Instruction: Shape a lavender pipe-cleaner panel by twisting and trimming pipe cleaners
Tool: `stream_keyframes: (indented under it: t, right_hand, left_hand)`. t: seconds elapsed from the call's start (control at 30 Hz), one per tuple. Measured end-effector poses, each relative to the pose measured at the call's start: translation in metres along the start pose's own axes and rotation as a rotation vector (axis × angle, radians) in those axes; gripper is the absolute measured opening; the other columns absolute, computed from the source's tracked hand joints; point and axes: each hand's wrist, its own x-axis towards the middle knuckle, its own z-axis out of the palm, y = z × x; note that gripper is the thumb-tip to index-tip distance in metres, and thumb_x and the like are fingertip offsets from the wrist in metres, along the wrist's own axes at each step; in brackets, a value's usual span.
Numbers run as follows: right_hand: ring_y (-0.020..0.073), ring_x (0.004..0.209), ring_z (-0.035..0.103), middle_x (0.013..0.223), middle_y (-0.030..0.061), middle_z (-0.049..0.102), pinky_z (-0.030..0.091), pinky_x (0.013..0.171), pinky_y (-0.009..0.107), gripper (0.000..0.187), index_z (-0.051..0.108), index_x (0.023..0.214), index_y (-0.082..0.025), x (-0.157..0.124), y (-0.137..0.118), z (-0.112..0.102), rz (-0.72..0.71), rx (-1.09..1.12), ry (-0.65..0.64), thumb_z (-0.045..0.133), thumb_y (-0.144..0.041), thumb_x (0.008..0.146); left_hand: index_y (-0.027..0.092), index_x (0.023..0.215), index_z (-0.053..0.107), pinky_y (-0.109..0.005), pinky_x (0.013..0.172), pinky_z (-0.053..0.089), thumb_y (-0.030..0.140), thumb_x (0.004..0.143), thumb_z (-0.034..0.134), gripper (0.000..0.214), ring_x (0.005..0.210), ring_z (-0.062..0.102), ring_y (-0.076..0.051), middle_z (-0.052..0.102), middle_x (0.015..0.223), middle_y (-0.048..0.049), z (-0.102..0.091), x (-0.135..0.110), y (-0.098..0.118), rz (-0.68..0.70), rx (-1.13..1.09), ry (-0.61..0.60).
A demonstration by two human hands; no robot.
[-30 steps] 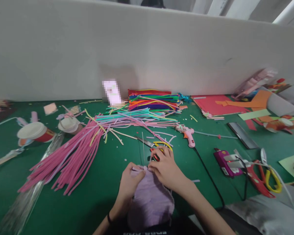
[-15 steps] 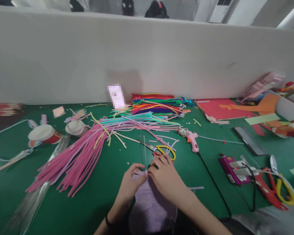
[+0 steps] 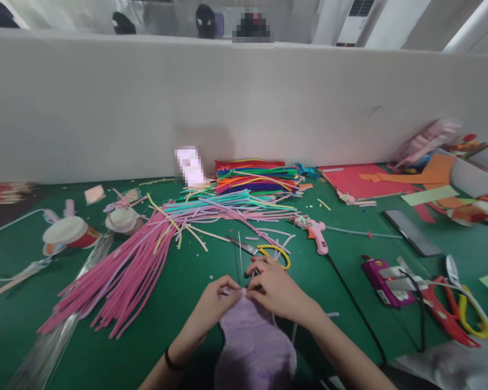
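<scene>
A lilac fuzzy piece (image 3: pixel 254 344), seemingly made of pipe cleaners, hangs toward me at the front of the table, narrow at its upper end and wide below. My left hand (image 3: pixel 213 302) pinches that upper end from the left, thumb against the fingers. From the other side my right hand (image 3: pixel 280 290) grips the same tip between thumb and fingertips, its other fingers curled. A thin pale wire (image 3: pixel 240 252) rises just beyond the fingertips; its lower end is hidden. Scissors (image 3: pixel 285 255) with yellow and red handles lie right behind my right hand.
Pink pipe cleaners (image 3: pixel 122 271) spread across the left, and a multicoloured stack (image 3: pixel 256 176) lies by the grey partition (image 3: pixel 244 103). A pink glue gun (image 3: pixel 318 238), phone (image 3: pixel 412 233), purple power strip (image 3: pixel 376 279) and red pliers (image 3: pixel 443 317) are to the right. Paper cups (image 3: pixel 67 232) stand left.
My right hand has turned and drawn slightly back, showing more of the lilac piece below the fingers. Both hands still pinch its tip. The view has tilted up a little.
</scene>
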Motion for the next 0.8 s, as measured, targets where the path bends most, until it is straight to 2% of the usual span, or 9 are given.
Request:
stream_keyframes:
  t: [0.13,0.23,0.37,0.5,0.63,0.73,0.8]
  right_hand:
    - [0.0231,0.115,0.046,0.104,0.0020,0.066,0.034,0.101,0.039,0.009,0.076,0.080,-0.024,0.001,0.006,-0.001,-0.026,0.032,-0.014,0.068,-0.028,0.082]
    - [0.0216,0.111,0.049,0.101,0.0007,0.066,0.035,0.099,0.038,0.009,0.076,0.081,-0.025,0.000,0.007,-0.001,-0.019,0.020,-0.035,0.067,-0.029,0.083]
    - [0.0221,0.114,0.045,0.105,0.0011,0.064,0.034,0.099,0.039,0.011,0.076,0.082,-0.027,-0.002,0.006,-0.001,-0.010,-0.045,-0.020,0.066,-0.032,0.084]
    - [0.0212,0.110,0.046,0.103,0.0028,0.063,0.035,0.097,0.039,0.014,0.075,0.083,-0.026,-0.005,0.005,-0.001,-0.026,-0.071,0.009,0.064,-0.031,0.086]
    - [0.0197,0.105,0.049,0.098,0.0031,0.063,0.037,0.095,0.037,0.016,0.074,0.084,-0.024,-0.008,0.004,0.000,-0.028,-0.023,0.037,0.061,-0.031,0.089]
    - [0.0183,0.101,0.052,0.095,0.0023,0.063,0.039,0.094,0.035,0.016,0.073,0.086,-0.023,-0.010,0.006,0.001,-0.036,0.042,0.031,0.060,-0.031,0.090]
    - [0.0174,0.097,0.055,0.092,0.0021,0.064,0.040,0.092,0.033,0.015,0.073,0.087,-0.023,-0.011,0.009,0.002,-0.035,0.070,0.015,0.060,-0.030,0.089]
  left_hand:
    - [0.018,0.072,0.069,-0.026,0.068,0.040,0.032,0.075,0.058,0.018,0.074,0.058,-0.019,0.068,0.074,-0.0028,-0.004,0.005,0.001,0.037,0.090,-0.076]
    - [0.018,0.070,0.068,-0.026,0.067,0.040,0.029,0.072,0.059,0.015,0.071,0.058,-0.018,0.066,0.071,-0.0018,-0.001,0.007,0.000,0.023,0.095,-0.053]
    - [0.017,0.068,0.068,-0.026,0.067,0.041,0.029,0.069,0.061,0.014,0.069,0.058,-0.018,0.066,0.068,-0.0016,0.003,0.005,0.004,0.000,0.068,-0.002]
    - [0.017,0.068,0.070,-0.026,0.067,0.043,0.034,0.069,0.065,0.018,0.069,0.059,-0.019,0.068,0.069,-0.0034,0.003,-0.001,0.012,-0.024,0.057,0.035]
    - [0.016,0.075,0.072,-0.025,0.063,0.044,0.040,0.070,0.067,0.026,0.068,0.060,-0.018,0.070,0.074,-0.0053,0.001,-0.011,0.010,-0.070,-0.034,0.023]
    - [0.016,0.084,0.073,-0.027,0.067,0.047,0.041,0.070,0.070,0.029,0.073,0.063,-0.020,0.072,0.081,-0.0073,-0.013,-0.013,0.008,-0.057,-0.063,-0.058]
    - [0.018,0.092,0.073,-0.030,0.074,0.049,0.041,0.071,0.070,0.032,0.084,0.065,-0.023,0.073,0.091,-0.0085,-0.034,-0.005,0.013,0.006,0.003,-0.053]
